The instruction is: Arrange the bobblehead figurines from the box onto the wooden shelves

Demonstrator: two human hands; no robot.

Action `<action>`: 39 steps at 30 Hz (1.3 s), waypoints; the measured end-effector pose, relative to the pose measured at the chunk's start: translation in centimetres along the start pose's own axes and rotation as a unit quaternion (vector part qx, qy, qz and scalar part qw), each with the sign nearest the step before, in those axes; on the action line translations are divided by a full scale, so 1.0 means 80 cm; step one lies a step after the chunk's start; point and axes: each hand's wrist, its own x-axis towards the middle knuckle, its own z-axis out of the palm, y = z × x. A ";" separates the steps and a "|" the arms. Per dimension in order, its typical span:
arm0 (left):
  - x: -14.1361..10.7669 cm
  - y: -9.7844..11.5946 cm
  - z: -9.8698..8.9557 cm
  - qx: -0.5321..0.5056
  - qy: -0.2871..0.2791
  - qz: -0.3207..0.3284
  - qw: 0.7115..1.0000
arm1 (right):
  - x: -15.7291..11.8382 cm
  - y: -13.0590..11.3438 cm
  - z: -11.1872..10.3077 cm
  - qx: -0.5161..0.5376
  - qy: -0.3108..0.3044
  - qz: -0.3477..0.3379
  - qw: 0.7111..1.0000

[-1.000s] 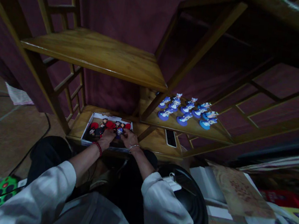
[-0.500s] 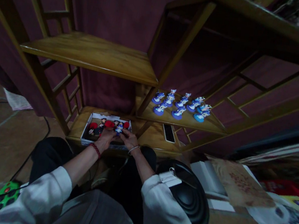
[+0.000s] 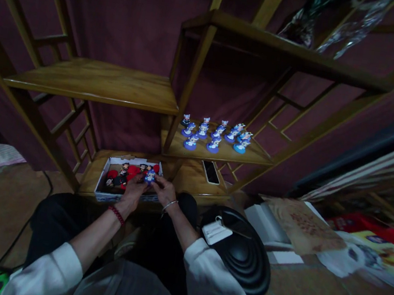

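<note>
Between my two hands is a small blue-and-white figurine (image 3: 149,176), held upright over the near right part of a white cardboard box (image 3: 101,188). My left hand (image 3: 134,190) grips it from the left and my right hand (image 3: 164,192) from the right, fingers closed at its lower part. Inside the box lie several red-and-black figurines (image 3: 123,176), partly hidden behind my left hand. On the shelf to the right stand several purple-based figurines (image 3: 191,142) in rows, along with a light-blue-based one (image 3: 241,146).
A phone (image 3: 211,172) lies on the low wooden board right of the box. An upper shelf (image 3: 96,79) overhangs the box. By my right knee is a black round stool (image 3: 247,262) with a white card (image 3: 217,232) on it. Flattened cardboard (image 3: 303,226) lies at the right.
My view has swung to the right, so the shelves sit further left in the picture. Both hands still hold the blue-and-white figurine by the box.
</note>
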 end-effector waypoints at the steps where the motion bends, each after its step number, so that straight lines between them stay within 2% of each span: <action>1: -0.002 -0.002 0.001 0.005 0.004 -0.001 1.000 | -0.003 -0.001 -0.003 0.000 0.006 -0.003 1.000; 9: -0.016 -0.021 0.022 0.073 -0.012 0.027 0.997 | -0.027 -0.001 -0.042 0.034 0.000 -0.034 0.999; 14: -0.025 -0.030 0.035 0.106 -0.034 0.044 0.993 | -0.040 -0.011 -0.066 0.005 0.031 -0.050 0.998; 24: -0.057 -0.016 0.062 0.143 -0.087 0.032 0.985 | -0.056 -0.030 -0.103 0.016 0.034 -0.074 0.997; 31: -0.066 -0.010 0.083 0.187 -0.116 0.039 0.975 | -0.060 -0.042 -0.130 -0.021 0.015 -0.079 0.997; 39: -0.079 -0.008 0.112 0.216 -0.137 0.055 0.965 | -0.060 -0.043 -0.158 0.001 0.032 -0.111 0.993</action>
